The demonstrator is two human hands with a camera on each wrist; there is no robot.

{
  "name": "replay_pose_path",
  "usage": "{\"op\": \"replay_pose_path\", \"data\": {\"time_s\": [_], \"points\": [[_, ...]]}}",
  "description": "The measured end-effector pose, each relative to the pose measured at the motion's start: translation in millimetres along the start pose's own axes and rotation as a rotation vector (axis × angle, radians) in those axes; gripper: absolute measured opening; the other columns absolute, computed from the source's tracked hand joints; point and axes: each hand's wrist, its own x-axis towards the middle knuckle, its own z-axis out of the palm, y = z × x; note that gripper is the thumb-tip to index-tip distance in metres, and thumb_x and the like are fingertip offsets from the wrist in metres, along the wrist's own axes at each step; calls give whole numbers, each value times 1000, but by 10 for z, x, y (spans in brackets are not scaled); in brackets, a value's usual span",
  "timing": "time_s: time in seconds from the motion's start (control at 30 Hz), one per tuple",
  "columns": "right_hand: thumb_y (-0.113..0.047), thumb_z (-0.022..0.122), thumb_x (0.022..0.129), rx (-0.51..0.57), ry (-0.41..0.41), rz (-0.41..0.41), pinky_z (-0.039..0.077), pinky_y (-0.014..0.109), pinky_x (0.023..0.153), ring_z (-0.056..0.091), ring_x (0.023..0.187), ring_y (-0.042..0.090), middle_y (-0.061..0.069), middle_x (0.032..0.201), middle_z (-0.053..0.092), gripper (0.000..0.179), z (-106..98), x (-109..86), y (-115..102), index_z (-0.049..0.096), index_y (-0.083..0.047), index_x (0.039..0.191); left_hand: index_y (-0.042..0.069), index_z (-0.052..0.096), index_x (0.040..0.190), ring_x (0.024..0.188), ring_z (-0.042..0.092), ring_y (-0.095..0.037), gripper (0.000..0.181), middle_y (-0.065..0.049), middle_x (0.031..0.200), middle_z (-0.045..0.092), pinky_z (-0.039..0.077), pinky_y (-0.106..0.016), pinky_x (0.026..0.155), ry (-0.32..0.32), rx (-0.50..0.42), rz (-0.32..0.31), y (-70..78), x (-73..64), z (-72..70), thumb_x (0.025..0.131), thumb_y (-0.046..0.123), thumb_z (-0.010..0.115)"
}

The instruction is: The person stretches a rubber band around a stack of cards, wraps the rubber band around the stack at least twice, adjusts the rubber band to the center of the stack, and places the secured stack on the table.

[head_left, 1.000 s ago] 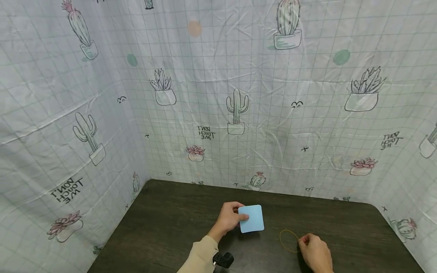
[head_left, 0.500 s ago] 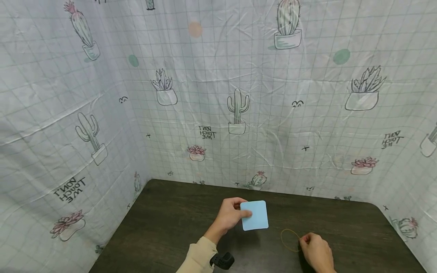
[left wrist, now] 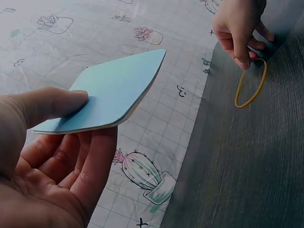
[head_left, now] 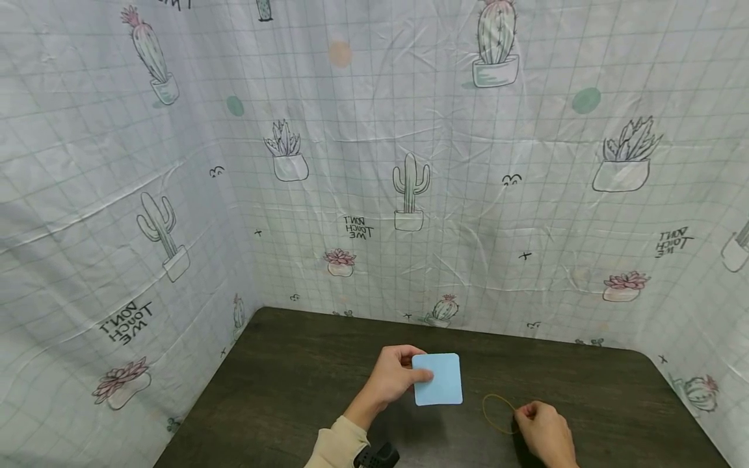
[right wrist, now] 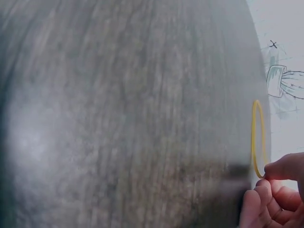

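My left hand (head_left: pixel 393 376) pinches a light blue square card with rounded corners (head_left: pixel 439 379), thumb on top and fingers beneath. In the left wrist view the card (left wrist: pixel 118 92) looks like a thin stack, with a pale layer along its edge. To its right, my right hand (head_left: pixel 545 429) pinches a thin yellow rubber band (head_left: pixel 489 421) between thumb and forefinger. The band (right wrist: pixel 253 137) hangs out from the fingertips as a slack oval loop in the right wrist view. Card and band are apart, both over the dark table.
The dark wood-grain table (head_left: pixel 304 364) lies under both hands. A white grid cloth with cactus prints (head_left: pixel 374 130) stands behind it and along both sides. A black wrist strap (head_left: pixel 377 455) sits on the left sleeve (head_left: pixel 336 445).
The left hand has shifted slightly to the right with the blue card, rising and then lowering again. The right hand keeps its pinch on the rubber band, almost still.
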Motion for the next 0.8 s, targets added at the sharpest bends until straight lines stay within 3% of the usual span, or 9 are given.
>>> {"op": "replay_pose_path", "data": {"time_s": [0.23, 0.6, 0.8], "points": [[-18, 59, 94, 90, 20, -12, 46, 35, 53, 61, 52, 16, -1, 70, 62, 20, 11, -19, -44, 68, -1, 89, -1, 74, 103, 74, 70, -20, 24, -9, 88, 73, 58, -39, 57, -2, -27, 4, 31, -51, -12, 80, -7, 77], [-21, 61, 94, 239, 31, -12, 49, 32, 55, 63, 61, 17, 2, 71, 65, 26, 1, -68, -210, 73, 2, 92, -2, 74, 104, 74, 70, -19, 24, -10, 88, 73, 58, -34, 57, -23, -64, 7, 45, -71, -15, 80, -5, 78], [-14, 60, 96, 431, 1, 25, 54, 26, 61, 65, 68, 15, 6, 75, 69, 23, 21, -94, -281, 72, 5, 91, -3, 74, 103, 73, 70, -18, 24, -10, 87, 73, 57, -33, 56, -23, -69, 3, 36, -83, -18, 80, -5, 78]]}}
